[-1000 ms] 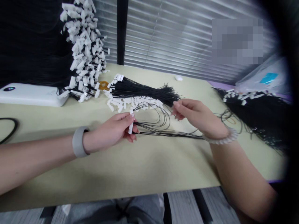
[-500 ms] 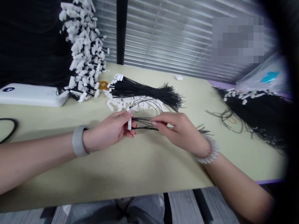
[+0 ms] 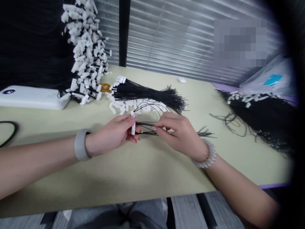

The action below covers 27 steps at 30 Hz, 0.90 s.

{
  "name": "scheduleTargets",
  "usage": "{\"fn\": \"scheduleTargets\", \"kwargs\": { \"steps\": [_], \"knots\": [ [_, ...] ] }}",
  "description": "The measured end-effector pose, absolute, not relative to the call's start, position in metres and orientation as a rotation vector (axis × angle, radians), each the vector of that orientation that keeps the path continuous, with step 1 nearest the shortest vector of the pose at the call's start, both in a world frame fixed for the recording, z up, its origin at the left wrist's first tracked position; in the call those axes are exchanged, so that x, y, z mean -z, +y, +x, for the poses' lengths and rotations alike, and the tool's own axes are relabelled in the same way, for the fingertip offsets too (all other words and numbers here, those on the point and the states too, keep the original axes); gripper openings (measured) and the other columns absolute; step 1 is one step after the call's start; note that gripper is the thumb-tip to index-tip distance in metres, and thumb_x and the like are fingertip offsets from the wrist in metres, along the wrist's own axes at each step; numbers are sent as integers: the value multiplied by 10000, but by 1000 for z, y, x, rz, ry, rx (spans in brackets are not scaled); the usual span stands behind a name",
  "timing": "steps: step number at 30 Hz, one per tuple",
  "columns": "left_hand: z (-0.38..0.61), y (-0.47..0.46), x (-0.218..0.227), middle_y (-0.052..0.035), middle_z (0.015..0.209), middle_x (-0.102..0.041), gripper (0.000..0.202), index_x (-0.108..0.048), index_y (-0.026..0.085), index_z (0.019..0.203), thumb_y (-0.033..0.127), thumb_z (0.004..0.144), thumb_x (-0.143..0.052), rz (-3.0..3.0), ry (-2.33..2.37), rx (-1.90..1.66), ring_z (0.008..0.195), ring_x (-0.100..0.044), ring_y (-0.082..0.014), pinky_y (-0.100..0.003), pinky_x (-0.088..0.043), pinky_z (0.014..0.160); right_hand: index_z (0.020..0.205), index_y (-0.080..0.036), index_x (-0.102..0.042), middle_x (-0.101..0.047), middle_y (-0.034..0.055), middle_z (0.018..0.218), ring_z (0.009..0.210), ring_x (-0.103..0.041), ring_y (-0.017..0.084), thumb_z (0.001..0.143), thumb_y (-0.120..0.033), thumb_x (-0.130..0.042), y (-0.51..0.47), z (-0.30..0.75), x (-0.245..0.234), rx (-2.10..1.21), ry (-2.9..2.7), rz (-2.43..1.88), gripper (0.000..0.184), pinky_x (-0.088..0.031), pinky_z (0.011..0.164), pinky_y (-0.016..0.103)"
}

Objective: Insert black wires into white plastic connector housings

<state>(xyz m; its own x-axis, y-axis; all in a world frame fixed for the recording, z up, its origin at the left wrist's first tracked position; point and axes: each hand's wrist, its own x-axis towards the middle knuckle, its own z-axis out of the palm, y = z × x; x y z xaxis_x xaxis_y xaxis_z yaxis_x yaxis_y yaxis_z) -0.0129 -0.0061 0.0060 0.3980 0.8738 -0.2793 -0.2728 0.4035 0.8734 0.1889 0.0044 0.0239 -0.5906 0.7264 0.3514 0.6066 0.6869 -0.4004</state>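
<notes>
My left hand (image 3: pixel 111 136) is shut on a narrow white plastic connector (image 3: pixel 133 128), from which thin black wires (image 3: pixel 147 131) run to the right. My right hand (image 3: pixel 178 133) pinches those wires close to the connector, and their loose ends stick out past it. Just beyond both hands, a bundle of black wires (image 3: pixel 149 94) lies on the pale green table (image 3: pixel 143 171), with a mass of white connectors (image 3: pixel 133 106) at its near side. A few wire loops rise from there near my left fingers.
A tall hanging bunch of white connectors (image 3: pixel 85 47) stands at back left, beside a white power bank (image 3: pixel 30 97) and an orange ring (image 3: pixel 105 87). A dark wire heap (image 3: pixel 259 117) lies at right. Window blinds (image 3: pixel 186 35) stand behind the table.
My right hand has moved left along the wires, from far right to close beside the connector. My left hand has stayed nearly still.
</notes>
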Motion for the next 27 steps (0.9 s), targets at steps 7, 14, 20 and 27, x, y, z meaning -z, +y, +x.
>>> {"fn": "scheduleTargets", "kwargs": {
  "steps": [7,14,20,27],
  "knots": [
    [-13,-6,-5,-3,658,-542,143,-447,162,770,279,852,-455,860,859,-847,557,-535,-100,-245,-430,555,639,-170,-521,-477,-43,460,460,-442,66,902,-323,-343,3,187,-28,-640,-2328,-1283,352,-345,533,206],
    [-13,-7,-5,-3,671,-544,157,-447,160,763,284,858,-438,903,859,-851,556,-537,-98,-248,-435,558,839,-213,-656,-599,-45,589,449,-432,44,826,-236,-484,2,182,-19,-522,-2425,-1188,173,-332,521,187],
    [-14,-7,-2,2,694,-535,180,-463,160,775,323,852,-451,973,823,-835,573,-540,-104,-275,-454,580,725,-181,-655,-555,-10,598,534,-452,75,763,-208,-532,3,179,-18,-318,-2428,-1181,131,-333,535,205],
    [-15,-8,-2,-2,689,-525,179,-467,152,797,322,851,-455,966,837,-831,564,-544,-106,-273,-454,565,741,-203,-653,-494,-20,467,423,-401,82,756,-261,-552,23,219,-33,-40,-2103,-1410,117,-351,492,249]
  ]
}}
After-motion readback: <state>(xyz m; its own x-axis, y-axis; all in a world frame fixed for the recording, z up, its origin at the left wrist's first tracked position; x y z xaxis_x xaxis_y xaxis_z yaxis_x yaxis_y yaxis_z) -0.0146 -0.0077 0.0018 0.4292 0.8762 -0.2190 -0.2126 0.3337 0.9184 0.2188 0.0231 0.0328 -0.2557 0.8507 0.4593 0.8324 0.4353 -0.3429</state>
